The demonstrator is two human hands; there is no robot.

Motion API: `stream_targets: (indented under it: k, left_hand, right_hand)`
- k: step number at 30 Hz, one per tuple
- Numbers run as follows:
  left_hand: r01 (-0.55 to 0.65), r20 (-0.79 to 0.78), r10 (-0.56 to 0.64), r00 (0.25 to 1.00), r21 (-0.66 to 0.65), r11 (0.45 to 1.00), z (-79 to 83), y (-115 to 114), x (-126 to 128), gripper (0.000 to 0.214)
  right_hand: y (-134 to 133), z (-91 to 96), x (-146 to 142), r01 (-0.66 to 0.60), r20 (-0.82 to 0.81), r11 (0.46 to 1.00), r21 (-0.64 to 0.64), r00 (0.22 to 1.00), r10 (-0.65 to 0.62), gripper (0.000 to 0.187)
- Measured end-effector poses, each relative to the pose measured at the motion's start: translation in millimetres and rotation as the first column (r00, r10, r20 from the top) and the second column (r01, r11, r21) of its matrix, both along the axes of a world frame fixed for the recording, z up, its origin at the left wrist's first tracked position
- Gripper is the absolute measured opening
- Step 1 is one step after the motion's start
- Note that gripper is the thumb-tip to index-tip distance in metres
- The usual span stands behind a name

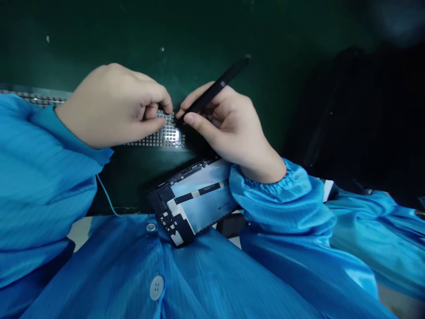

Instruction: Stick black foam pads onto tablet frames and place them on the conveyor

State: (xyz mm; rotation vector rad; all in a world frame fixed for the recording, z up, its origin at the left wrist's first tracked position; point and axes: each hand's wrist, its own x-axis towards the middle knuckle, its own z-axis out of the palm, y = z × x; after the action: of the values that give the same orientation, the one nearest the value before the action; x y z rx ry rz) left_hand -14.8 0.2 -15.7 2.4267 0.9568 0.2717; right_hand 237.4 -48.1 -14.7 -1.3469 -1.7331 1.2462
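Note:
My left hand [119, 104] is curled over a clear sheet of small grey square pads [149, 141], its thumb and bent forefinger at the sheet's right end. In my right hand [229, 119] is a slim black pen-shaped tool [217, 84], gripped between thumb and fingers. The tool's lower tip points down at the right end of the sheet, close to my left fingertips. Whether the tip touches a pad cannot be made out. Below my hands, an opened phone body [207, 210] with a pale blue inner panel lies tilted against the table's front edge.
The dark green tabletop [133, 26] carries a few tiny white scraps. A black object [232, 224] lies beside the phone body, partly under my right sleeve. Dark shapes fill the right side. Another blue sleeve [378, 230] shows at the right edge.

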Motion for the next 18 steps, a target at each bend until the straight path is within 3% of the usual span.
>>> stream_targets:
  k: [4,12,14,16,18]
  left_hand:
    - [0.000,-0.005,0.000,1.000,-0.015,1.000,-0.2,0,1,0.061]
    - [0.023,-0.011,-0.023,1.000,0.013,1.000,0.9,0,-1,0.068]
    - [0.024,0.008,-0.024,1.000,0.025,0.999,-0.5,1,-2,0.067]
    - [0.013,0.025,-0.014,1.000,0.026,1.000,-1.3,1,-3,0.066]
    - [0.006,0.037,-0.006,0.999,0.023,1.000,-1.3,0,-3,0.066]
  right_hand:
    - [-6,-4.1,2,0.029,-0.006,0.999,0.023,1.000,-0.029,0.037]
    - [1,-4.7,4,-0.088,0.095,0.991,0.098,0.992,0.079,0.023]
    - [0,-3.8,7,-0.075,0.040,0.993,0.087,0.997,0.072,0.025]
    - [-13,-1.3,12,0.022,-0.075,0.996,0.091,0.997,-0.015,0.025]
    - [-38,1.7,19,0.238,-0.164,0.957,0.167,0.964,-0.211,0.018]
